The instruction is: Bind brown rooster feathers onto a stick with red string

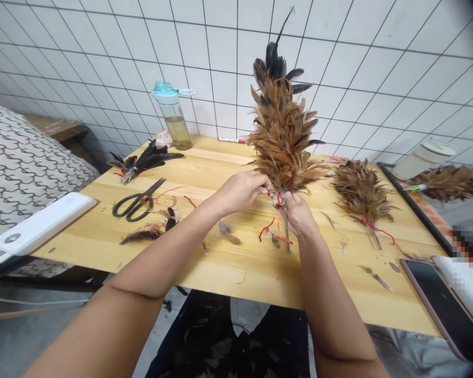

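Forearms (150, 262) nearest the camera, both reaching out over a wooden worktable (236, 273). Feather duster (279, 131) held upright between the hands: brown and black feathers, bare stick (286, 231) below. Left hand (240, 191) at the feathers' base, fingers (265, 182) nearly closed on the red thread (278, 197) binding. Right hand (298, 214) curled round the stick just beneath, fingers closed, tips hidden. Second feather bunch (360, 191) lay to the right; black-handled scissors (136, 202) and loose black feathers (144, 160) to the left.
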Tool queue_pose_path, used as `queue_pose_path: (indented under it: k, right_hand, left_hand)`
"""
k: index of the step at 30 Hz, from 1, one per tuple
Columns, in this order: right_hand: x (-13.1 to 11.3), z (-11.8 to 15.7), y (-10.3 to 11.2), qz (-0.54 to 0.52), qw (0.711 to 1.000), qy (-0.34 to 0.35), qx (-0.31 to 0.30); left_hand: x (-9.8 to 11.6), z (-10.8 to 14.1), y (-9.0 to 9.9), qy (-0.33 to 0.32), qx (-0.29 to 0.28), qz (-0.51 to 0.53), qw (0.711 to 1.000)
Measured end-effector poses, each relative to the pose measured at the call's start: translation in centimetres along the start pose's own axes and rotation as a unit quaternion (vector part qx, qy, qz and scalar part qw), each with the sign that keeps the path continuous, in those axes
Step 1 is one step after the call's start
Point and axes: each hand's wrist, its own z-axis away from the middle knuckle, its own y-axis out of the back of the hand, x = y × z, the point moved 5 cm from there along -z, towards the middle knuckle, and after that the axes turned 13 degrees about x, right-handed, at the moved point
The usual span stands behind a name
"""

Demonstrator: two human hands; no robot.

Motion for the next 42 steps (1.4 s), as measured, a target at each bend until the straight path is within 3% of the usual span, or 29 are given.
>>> queue_pose_path:
  k: [8,17,27,31,37,40,42]
  right_hand:
    - [0.0,1.2,-1.2,-0.039,0.993,-0.096,-0.054]
    - [1.4,0.2,-0.6,-0.037,0.996,-0.076,0.020]
    - [1.3,1.3,-2.0,-0.020,0.992,-0.102,-0.070]
    - [1.0,1.7,-2.1,-0.034,0.989,-0.119,-0.084]
    - [-1.4,2.1,-1.7,-0.118,0.974,-0.157,-0.115]
    - [-3.0,2.0,-0.4,-0.176,0.961,-0.171,-0.128]
    - [-3.6,2.1,0.3,-0.196,0.945,-0.190,-0.178]
  left_hand:
    - [-1.0,0.9,-1.3,0.048,0.017,0.044,0.998]
    - [-1.3,1.3,-1.4,0.137,-0.005,0.152,0.979]
    - [0.8,1.4,-1.5,0.003,0.042,-0.041,0.998]
    - [1.4,1.5,-1.0,-0.013,0.049,-0.078,0.996]
    - [0.2,1.3,0.7,0.020,0.025,0.081,0.996]
    - [-1.4,1.3,1.8,0.096,0.070,0.174,0.978]
    - [-1.9,1.4,2.2,0.137,0.109,0.234,0.956]
